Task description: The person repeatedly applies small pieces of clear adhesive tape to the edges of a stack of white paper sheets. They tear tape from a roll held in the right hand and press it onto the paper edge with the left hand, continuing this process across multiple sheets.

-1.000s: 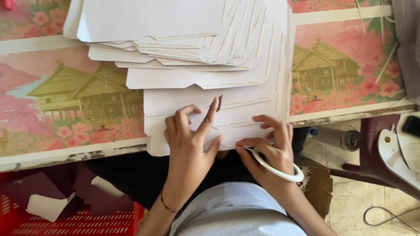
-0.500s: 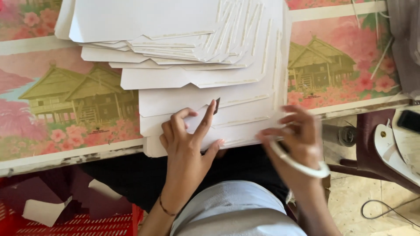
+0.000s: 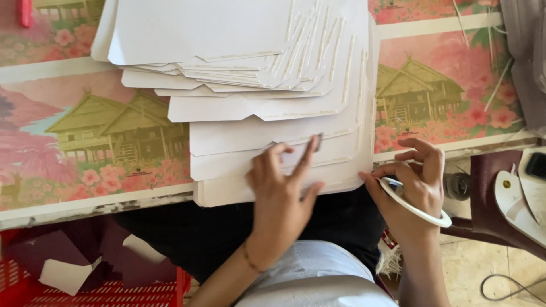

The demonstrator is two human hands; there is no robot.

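A fanned stack of white card sheets (image 3: 250, 119) lies on a table covered with a pink floral cloth printed with houses (image 3: 102, 136). My left hand (image 3: 281, 196) rests flat on the nearest sheets, fingers apart and the index finger stretched toward a sheet edge. My right hand (image 3: 415, 182) sits at the stack's lower right corner. Its fingers are curled and its fingertips touch the edge of the lowest sheet. A thin white ring (image 3: 418, 207) is held in that hand, across the palm.
A red plastic basket (image 3: 114, 293) with dark and white paper scraps stands at the lower left. A dark red chair (image 3: 489, 193) carrying white objects is at the right, and a cable (image 3: 512, 284) lies on the tiled floor. A red object (image 3: 25, 11) lies at the table's far left.
My right hand swung out to the right of the stack, then came back to the lowest sheet's edge. My left hand stayed pressed on the sheets.
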